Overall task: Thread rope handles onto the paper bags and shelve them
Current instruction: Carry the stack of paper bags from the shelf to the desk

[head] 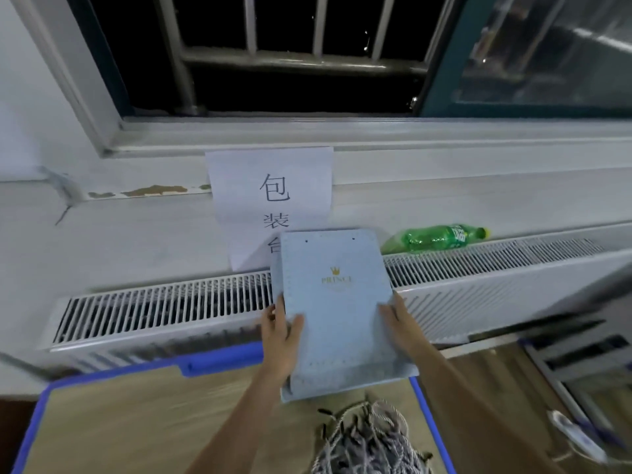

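I held the flat bags (337, 302) by both side edges, left hand (281, 340) and right hand (399, 328) each gripping one, punched holes up and clear for threading. Stack was above the worktop (136, 415); ropes (369, 439) just below, within reach.

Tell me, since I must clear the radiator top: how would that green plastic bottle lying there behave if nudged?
The green bottle lies on its side on the radiator grille, so it would probably roll rather than slide. It looks see-through and mostly empty, so likely light and easily knocked off. Thin plastic should dent, not break.
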The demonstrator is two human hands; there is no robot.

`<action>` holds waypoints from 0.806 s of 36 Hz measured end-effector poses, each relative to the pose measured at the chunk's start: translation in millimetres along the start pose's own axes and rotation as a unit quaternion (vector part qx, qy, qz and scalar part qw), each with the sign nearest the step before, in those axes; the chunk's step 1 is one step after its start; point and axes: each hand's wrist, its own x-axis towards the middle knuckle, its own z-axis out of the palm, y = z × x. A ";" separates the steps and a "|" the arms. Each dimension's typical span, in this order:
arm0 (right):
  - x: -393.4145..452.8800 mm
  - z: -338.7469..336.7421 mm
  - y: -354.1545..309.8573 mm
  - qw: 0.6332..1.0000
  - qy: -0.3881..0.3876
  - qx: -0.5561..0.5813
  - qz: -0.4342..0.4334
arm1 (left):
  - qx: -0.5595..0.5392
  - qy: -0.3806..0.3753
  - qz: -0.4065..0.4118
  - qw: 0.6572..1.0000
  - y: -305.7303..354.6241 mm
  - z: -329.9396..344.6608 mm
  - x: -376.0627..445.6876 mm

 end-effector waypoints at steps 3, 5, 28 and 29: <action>7.2 2.2 4.9 1.000 0.002 0.004 -0.003 | -0.093 -0.020 0.000 0.995 -7.4 3.8 4.9; 15.0 5.9 9.7 1.000 0.004 0.003 -0.014 | -0.182 -0.008 0.012 0.983 -10.3 5.6 6.8; -107.4 -16.5 -26.3 0.890 0.083 0.245 -0.374 | -0.174 0.041 0.321 0.930 54.5 -81.2 -108.1; -128.1 -12.3 -22.5 0.881 0.068 0.265 -0.387 | -0.190 0.061 0.308 0.930 52.0 -88.4 -128.2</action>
